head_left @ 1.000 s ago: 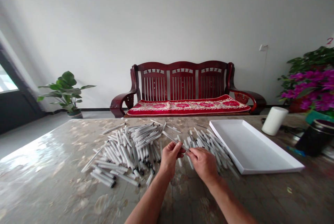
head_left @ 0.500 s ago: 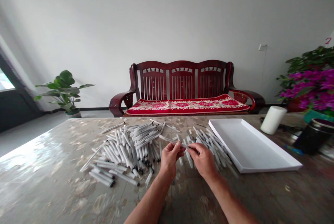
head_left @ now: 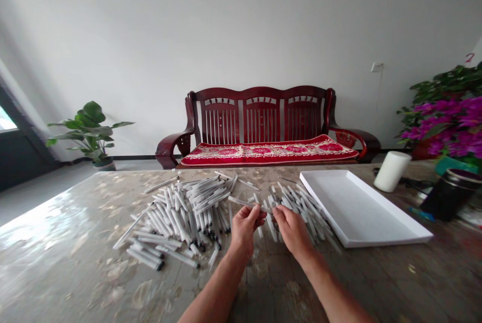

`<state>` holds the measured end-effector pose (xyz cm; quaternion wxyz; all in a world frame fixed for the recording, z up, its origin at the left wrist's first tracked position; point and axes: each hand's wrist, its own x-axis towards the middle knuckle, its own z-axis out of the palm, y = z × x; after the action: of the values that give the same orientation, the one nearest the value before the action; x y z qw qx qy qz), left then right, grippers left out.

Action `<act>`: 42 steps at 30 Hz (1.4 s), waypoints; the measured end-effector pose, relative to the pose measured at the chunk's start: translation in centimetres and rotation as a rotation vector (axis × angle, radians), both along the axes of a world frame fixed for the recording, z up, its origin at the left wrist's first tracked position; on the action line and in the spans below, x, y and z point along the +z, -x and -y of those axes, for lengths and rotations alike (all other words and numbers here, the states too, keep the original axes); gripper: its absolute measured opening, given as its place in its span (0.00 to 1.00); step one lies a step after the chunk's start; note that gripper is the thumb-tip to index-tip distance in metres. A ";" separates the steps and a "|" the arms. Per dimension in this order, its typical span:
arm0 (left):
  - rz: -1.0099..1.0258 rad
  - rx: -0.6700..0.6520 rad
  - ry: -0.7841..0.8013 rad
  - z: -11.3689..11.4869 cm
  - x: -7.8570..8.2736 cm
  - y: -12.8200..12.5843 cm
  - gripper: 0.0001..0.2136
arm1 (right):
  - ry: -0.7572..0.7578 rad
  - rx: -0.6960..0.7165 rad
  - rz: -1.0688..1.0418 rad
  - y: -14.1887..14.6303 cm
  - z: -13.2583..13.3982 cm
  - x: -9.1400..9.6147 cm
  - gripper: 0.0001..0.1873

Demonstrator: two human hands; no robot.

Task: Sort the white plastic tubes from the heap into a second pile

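Between my two hands lies a slim whitish pen (head_left: 239, 201), one end pointing out to the left. My left hand (head_left: 246, 225) pinches its middle between thumb and fingers. At the pen's right end, the fingers of my right hand (head_left: 289, 227) are closed on it; the tip there is hidden. A big heap of pens (head_left: 176, 215), pale barrels with black ends, spreads over the table to the left of my hands. Just past my right hand is a smaller pile of similar pens (head_left: 301, 207).
The patterned table (head_left: 94, 283) carries a shallow white box tray (head_left: 391, 243) on the right. Beyond it stand a white cylinder (head_left: 392, 172), a black cup (head_left: 450, 195) and purple flowers (head_left: 448, 122). A red wooden bench (head_left: 261, 117) is behind the table.
The hands stay in nearly the same place, still on the pen, with slight finger movement at its right end. The whole view has shifted a little.
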<state>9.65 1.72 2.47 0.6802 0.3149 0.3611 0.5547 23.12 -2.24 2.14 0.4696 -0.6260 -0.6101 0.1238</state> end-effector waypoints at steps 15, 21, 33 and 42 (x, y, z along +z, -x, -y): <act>0.001 0.056 0.021 0.2 -0.2 -0.3 0.24 | 0.006 0.006 0.042 -0.2 -0.3 -0.3 0.13; 0.055 0.107 0.109 -0.4 -0.4 0.1 0.25 | -0.253 -0.051 0.289 -1.5 -0.6 -0.8 0.08; -0.061 0.059 0.008 -0.4 -0.7 0.1 0.25 | -0.115 -0.053 0.410 -1.2 0.0 -0.1 0.09; -0.049 0.218 0.013 -2.2 -0.9 1.6 0.24 | -0.292 -0.154 0.249 -3.6 -0.6 0.0 0.13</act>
<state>8.07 3.87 1.54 0.6089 0.2830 0.4135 0.6150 26.72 -1.60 2.10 0.4844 -0.6064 -0.6254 -0.0806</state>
